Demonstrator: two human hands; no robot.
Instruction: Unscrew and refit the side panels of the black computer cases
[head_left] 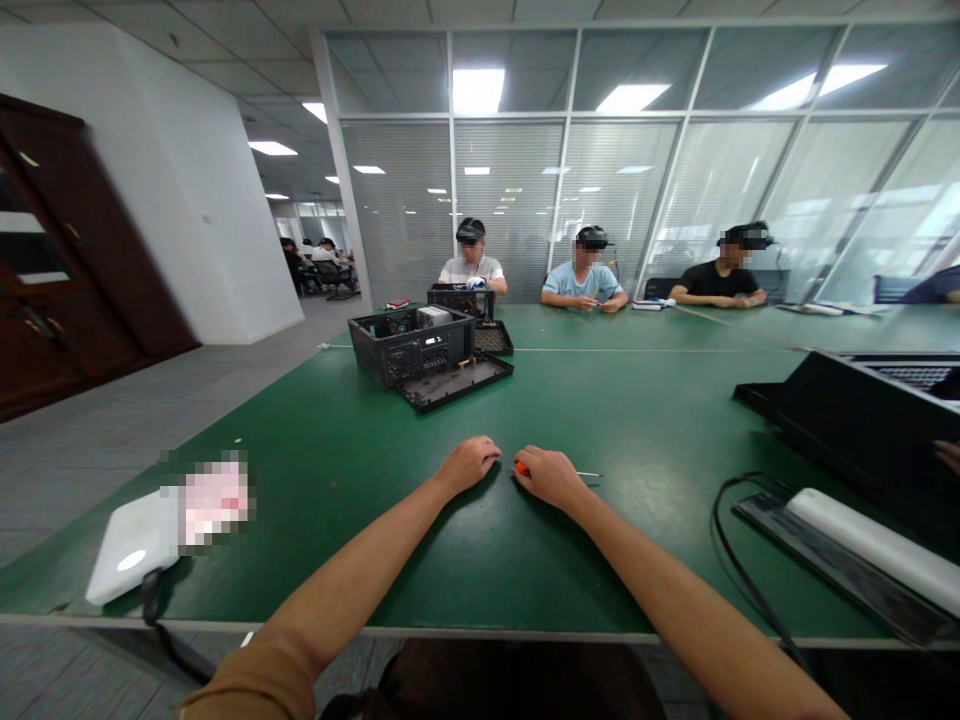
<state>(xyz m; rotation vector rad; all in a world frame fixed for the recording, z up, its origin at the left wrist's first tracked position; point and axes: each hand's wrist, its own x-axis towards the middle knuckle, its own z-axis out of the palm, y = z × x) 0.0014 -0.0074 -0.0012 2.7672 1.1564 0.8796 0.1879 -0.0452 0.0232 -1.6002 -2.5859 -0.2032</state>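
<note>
Both my forearms rest on the green table (645,420). My left hand (469,462) lies curled into a loose fist, and nothing shows in it. My right hand (547,475) is closed round a small screwdriver (586,473); its orange handle peeks out at the thumb side and its thin metal shaft points right. The two hands lie close together, almost touching. Farther away on the table stands an open black computer case (409,348) with its side panel (454,381) lying flat in front of it.
A white device (131,550) with a cable lies at the near left edge. A black case (862,425), a dark strip with a white bar (870,545) and a black cable (739,560) sit to the right. A second black case (461,300) and three seated people are across the table.
</note>
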